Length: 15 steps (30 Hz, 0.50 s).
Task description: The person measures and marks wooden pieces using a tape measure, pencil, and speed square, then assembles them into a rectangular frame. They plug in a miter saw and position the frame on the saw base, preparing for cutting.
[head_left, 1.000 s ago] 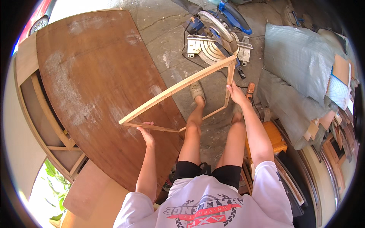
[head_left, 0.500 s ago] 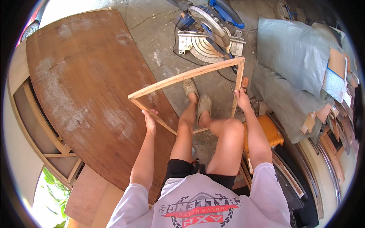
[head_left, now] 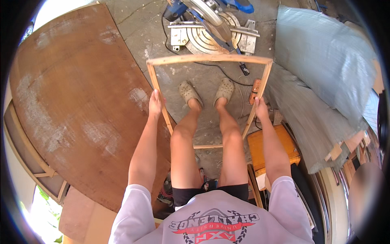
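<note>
Gripping a thin wooden frame [head_left: 208, 60] by its two side rails, left hand [head_left: 155, 103] and right hand [head_left: 260, 108] both closed around it, held level above the feet before a mitre saw [head_left: 213, 30]; probably light, stiff, joints fragile.
</note>
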Tool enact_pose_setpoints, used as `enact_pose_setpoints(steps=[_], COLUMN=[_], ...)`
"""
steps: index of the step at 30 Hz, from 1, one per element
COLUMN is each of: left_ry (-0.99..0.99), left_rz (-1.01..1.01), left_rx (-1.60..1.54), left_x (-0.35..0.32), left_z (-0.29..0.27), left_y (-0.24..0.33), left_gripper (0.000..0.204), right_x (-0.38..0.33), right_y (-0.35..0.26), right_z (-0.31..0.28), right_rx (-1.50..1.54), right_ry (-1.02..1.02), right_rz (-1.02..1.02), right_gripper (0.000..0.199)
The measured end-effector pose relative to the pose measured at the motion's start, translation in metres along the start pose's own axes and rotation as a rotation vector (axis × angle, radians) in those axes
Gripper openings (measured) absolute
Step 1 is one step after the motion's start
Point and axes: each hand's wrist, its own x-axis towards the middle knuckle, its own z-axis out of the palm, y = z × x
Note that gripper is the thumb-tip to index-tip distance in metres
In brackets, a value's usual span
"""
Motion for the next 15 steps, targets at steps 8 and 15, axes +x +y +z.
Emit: enact_pose_setpoints(steps=[8, 15], left_ry=[-0.113, -0.016], left_rz=[-0.098, -0.01], left_rx=[0.072, 0.165], left_x=[0.137, 0.211], left_z=[0.092, 0.131], left_y=[-0.023, -0.035], left_gripper=[0.068, 0.072], right_x=[0.129, 0.193], right_y=[0.017, 0.014], right_z=[0.021, 0.045], right_rx=[-0.035, -0.07], right_ry=[0.175, 0.264], right_rz=[0.035, 0.123], right_gripper=[0.061, 0.07])
